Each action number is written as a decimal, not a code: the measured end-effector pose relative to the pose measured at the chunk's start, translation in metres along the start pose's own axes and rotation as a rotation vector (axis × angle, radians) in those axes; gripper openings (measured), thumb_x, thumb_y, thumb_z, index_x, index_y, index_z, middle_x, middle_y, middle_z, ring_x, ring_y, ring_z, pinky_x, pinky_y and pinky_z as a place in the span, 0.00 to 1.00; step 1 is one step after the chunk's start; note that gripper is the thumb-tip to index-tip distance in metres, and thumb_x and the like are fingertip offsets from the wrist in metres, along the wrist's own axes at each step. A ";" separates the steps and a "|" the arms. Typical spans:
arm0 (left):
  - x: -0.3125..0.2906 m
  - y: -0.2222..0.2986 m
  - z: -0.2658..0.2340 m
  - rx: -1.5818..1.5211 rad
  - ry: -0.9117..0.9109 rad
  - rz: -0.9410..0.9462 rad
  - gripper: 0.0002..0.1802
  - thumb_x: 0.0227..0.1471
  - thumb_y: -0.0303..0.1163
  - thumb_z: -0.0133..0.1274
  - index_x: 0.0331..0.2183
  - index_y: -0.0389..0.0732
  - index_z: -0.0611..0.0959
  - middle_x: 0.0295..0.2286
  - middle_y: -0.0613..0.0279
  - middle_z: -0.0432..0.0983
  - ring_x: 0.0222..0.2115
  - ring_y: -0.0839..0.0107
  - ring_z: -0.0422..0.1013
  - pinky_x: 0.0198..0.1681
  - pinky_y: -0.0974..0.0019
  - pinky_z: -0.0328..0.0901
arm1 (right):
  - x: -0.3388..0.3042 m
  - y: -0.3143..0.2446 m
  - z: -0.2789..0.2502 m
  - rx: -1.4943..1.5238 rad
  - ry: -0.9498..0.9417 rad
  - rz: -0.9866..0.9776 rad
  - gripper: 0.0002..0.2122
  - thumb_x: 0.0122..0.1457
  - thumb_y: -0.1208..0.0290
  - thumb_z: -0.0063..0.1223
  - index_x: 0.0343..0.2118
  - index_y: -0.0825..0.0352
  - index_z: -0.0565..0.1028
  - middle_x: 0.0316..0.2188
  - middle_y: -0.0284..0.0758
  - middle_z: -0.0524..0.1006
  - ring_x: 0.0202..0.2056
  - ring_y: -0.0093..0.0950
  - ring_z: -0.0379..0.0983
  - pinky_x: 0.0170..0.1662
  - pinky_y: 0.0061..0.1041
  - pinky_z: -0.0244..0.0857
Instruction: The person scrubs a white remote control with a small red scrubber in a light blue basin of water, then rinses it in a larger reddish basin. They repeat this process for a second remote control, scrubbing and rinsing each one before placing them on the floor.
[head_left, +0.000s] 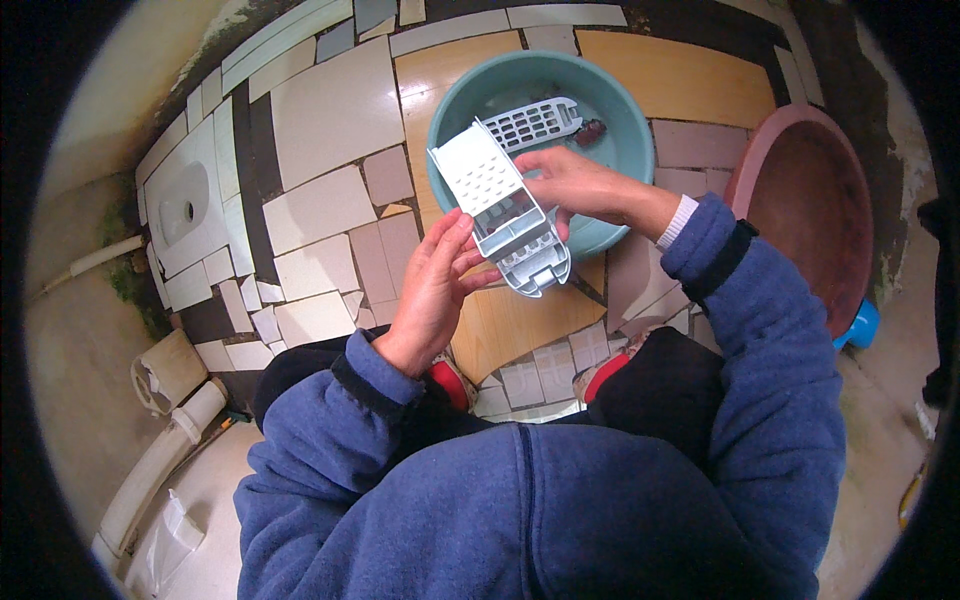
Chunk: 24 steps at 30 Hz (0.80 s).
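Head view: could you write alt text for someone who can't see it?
A person's left hand and right hand hold a pale plastic case overlapping the left side of a round teal basin. A dark red item shows in the basin; a reddish-brown tub is at right, on patchwork tiles.

Pale grey-white is shown by the plastic holder [477, 178], patterned with staggered rows of small marks, and by the grid panel [530, 125], pierced in rows, while blue-green is borne by the basin [618, 190] and dark red by a small lump [591, 132]. The floor is patterned with white tiles [335, 120], pinkish tiles [388, 177], wood-grained tan tiles [690, 75] and black strips [262, 220]. The tub [815, 210] is coloured reddish brown, and the blue jacket [640, 490] is crossed by black wrist bands [722, 262].
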<state>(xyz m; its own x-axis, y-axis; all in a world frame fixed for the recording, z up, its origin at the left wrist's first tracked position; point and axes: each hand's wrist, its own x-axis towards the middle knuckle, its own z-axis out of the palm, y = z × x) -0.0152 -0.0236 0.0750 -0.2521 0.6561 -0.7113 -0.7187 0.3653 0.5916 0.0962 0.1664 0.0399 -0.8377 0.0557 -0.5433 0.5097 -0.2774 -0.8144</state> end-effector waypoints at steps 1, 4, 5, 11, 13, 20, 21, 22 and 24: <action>-0.001 0.000 0.000 0.002 0.008 0.004 0.31 0.56 0.44 0.53 0.54 0.37 0.64 0.43 0.59 0.72 0.41 0.71 0.72 0.41 0.67 0.69 | -0.001 -0.001 -0.001 -0.012 -0.023 -0.011 0.18 0.59 0.65 0.46 0.49 0.72 0.70 0.33 0.38 0.77 0.26 0.23 0.76 0.19 0.18 0.70; -0.004 -0.001 0.000 0.015 0.015 0.028 0.32 0.55 0.42 0.54 0.55 0.37 0.63 0.44 0.58 0.72 0.42 0.71 0.72 0.42 0.67 0.68 | -0.005 -0.003 -0.004 -0.015 -0.084 -0.023 0.21 0.60 0.65 0.44 0.54 0.70 0.66 0.38 0.39 0.77 0.32 0.24 0.76 0.21 0.18 0.72; -0.004 -0.002 0.000 0.018 0.005 0.043 0.32 0.55 0.41 0.54 0.55 0.36 0.63 0.44 0.58 0.71 0.42 0.71 0.72 0.42 0.67 0.68 | -0.007 -0.004 -0.005 -0.005 -0.106 -0.038 0.21 0.61 0.65 0.44 0.55 0.70 0.65 0.39 0.39 0.77 0.34 0.25 0.76 0.22 0.18 0.72; -0.002 -0.005 -0.003 0.009 0.015 0.071 0.31 0.55 0.37 0.54 0.55 0.34 0.64 0.43 0.57 0.72 0.41 0.71 0.72 0.42 0.67 0.69 | -0.014 -0.012 -0.013 0.039 -0.160 0.006 0.24 0.62 0.58 0.42 0.59 0.64 0.62 0.47 0.41 0.74 0.42 0.29 0.74 0.27 0.22 0.74; -0.002 -0.006 -0.003 0.044 0.014 0.082 0.28 0.55 0.34 0.53 0.54 0.33 0.65 0.42 0.57 0.73 0.40 0.71 0.72 0.41 0.67 0.69 | -0.015 -0.014 -0.017 0.026 -0.174 0.005 0.25 0.62 0.55 0.42 0.59 0.63 0.61 0.47 0.41 0.74 0.41 0.29 0.74 0.28 0.23 0.74; 0.002 -0.010 -0.004 0.069 0.033 0.116 0.24 0.56 0.28 0.51 0.53 0.33 0.67 0.40 0.58 0.74 0.39 0.72 0.72 0.40 0.68 0.70 | -0.017 -0.012 -0.019 -0.103 -0.169 0.014 0.33 0.58 0.55 0.52 0.62 0.64 0.55 0.41 0.42 0.77 0.39 0.28 0.75 0.28 0.21 0.73; 0.002 -0.011 -0.004 0.088 0.047 0.120 0.23 0.56 0.28 0.51 0.52 0.33 0.67 0.40 0.58 0.74 0.40 0.72 0.72 0.40 0.68 0.70 | -0.018 -0.011 -0.019 -0.123 -0.185 0.016 0.36 0.56 0.57 0.54 0.63 0.66 0.52 0.40 0.43 0.77 0.38 0.28 0.76 0.27 0.21 0.72; 0.003 -0.011 -0.004 0.105 0.055 0.131 0.23 0.56 0.28 0.51 0.52 0.33 0.68 0.40 0.58 0.74 0.40 0.72 0.72 0.40 0.68 0.70 | -0.019 -0.011 -0.020 -0.143 -0.212 0.015 0.39 0.55 0.60 0.57 0.64 0.67 0.49 0.39 0.43 0.77 0.37 0.28 0.76 0.27 0.21 0.72; 0.003 -0.011 -0.005 0.131 0.070 0.146 0.22 0.57 0.28 0.51 0.52 0.34 0.68 0.40 0.58 0.74 0.40 0.72 0.72 0.40 0.68 0.70 | -0.020 -0.011 -0.020 -0.151 -0.255 0.013 0.44 0.52 0.64 0.61 0.65 0.69 0.43 0.37 0.45 0.77 0.34 0.28 0.77 0.27 0.21 0.72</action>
<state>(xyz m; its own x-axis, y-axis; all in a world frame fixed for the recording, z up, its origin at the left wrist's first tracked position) -0.0109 -0.0288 0.0642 -0.3951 0.6623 -0.6366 -0.5822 0.3555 0.7312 0.1111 0.1877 0.0550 -0.8432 -0.1952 -0.5010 0.5285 -0.1295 -0.8390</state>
